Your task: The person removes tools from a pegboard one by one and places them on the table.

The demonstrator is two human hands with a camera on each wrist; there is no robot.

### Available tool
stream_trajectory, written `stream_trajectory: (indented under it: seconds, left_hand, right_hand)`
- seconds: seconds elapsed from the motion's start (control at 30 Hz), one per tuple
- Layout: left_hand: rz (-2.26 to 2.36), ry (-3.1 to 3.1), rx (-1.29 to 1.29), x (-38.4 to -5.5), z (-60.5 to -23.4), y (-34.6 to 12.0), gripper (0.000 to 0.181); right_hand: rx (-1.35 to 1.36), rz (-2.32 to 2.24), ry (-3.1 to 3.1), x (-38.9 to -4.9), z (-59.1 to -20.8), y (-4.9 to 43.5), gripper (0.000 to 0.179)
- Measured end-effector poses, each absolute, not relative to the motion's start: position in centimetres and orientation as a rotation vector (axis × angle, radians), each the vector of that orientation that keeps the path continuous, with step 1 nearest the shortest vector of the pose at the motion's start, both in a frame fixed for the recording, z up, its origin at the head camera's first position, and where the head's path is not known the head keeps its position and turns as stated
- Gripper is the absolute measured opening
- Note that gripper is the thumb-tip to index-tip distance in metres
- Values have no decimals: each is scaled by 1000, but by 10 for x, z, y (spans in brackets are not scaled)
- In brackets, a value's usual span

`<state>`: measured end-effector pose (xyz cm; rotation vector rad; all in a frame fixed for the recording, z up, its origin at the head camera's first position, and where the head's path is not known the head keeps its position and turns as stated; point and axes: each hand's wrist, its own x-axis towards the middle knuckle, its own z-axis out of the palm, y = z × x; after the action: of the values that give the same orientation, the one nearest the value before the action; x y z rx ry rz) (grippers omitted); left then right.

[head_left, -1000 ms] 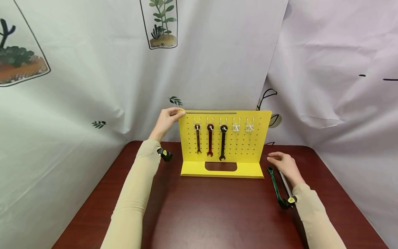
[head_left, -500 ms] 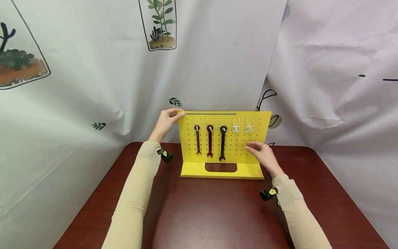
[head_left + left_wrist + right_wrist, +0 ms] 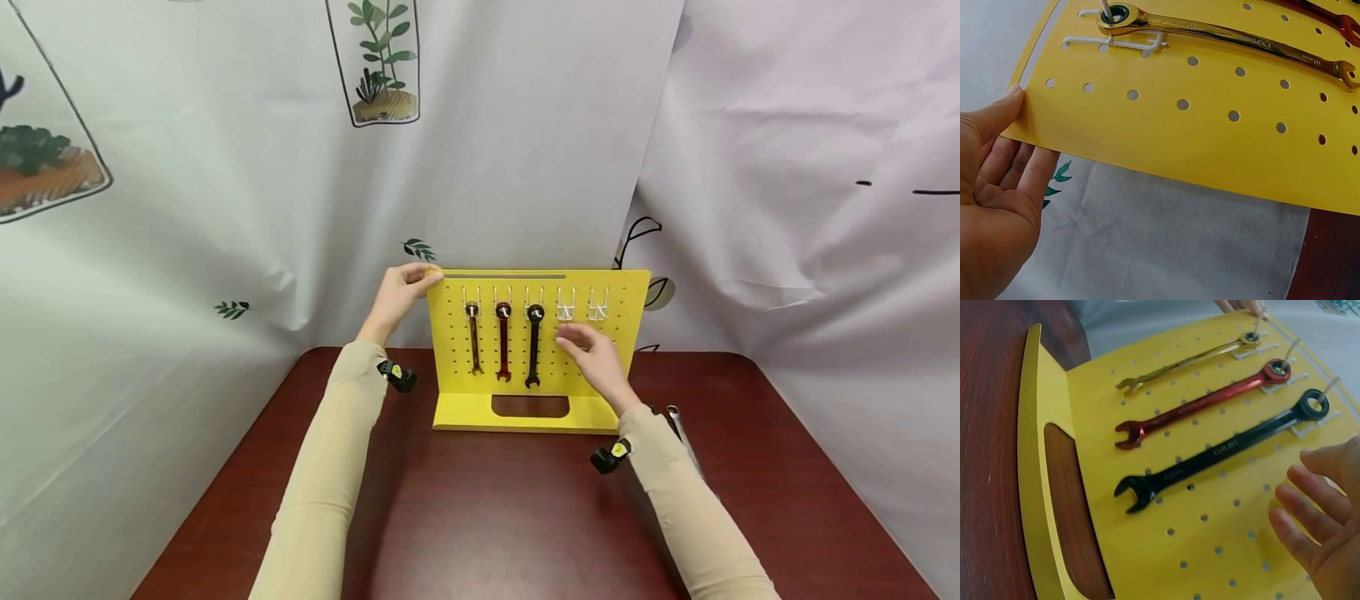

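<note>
A yellow pegboard stand (image 3: 633, 304) stands upright at the back of the table. My left hand (image 3: 397, 298) pinches its upper left corner between thumb and fingers. From white hooks hang a gold combination wrench (image 3: 1235, 32), a red one (image 3: 1204, 403) and a black one (image 3: 1222, 453), ring ends up and open ends down. In front of the board, just right of the black wrench, my right hand (image 3: 596, 360) hovers with loosely bent fingers and nothing between them. In the right wrist view its fingers (image 3: 1300, 540) appear apart from that wrench.
Two white hooks (image 3: 597, 310) right of the black wrench bear nothing. A silver wrench (image 3: 682, 437) lies on the dark red table (image 3: 465, 517) beyond my right forearm, which partly hides it. White printed cloth (image 3: 525, 150) hangs behind and at both sides.
My right hand has moved left, from above the wrenches on the table to the black wrench's side. My left hand stays on the board's corner. The forearm now hides the green wrench almost wholly.
</note>
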<state>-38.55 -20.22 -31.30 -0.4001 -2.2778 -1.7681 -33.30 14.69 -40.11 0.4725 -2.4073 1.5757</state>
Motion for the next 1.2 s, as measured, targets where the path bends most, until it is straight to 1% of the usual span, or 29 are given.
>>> stream_trajectory:
  seconds: [0.4, 0.57, 0.9, 1.2]
  left_hand:
    - [-1779, -2255, -427, -385, -306, -201, 32]
    - [-1800, -2263, -402, -385, -310, -200, 32]
    - [-1831, -2276, -369, -384, -312, -201, 30]
    - [-1813, -2251, -390, -383, -316, -202, 33]
  right_hand:
    - [456, 1677, -2388, -343, -394, 121, 44]
    - [456, 1685, -2413, -343, -398, 116, 50]
    - [439, 1676, -2488, -345, -407, 112, 54]
    - [459, 1750, -2445, -344, -408, 108, 49]
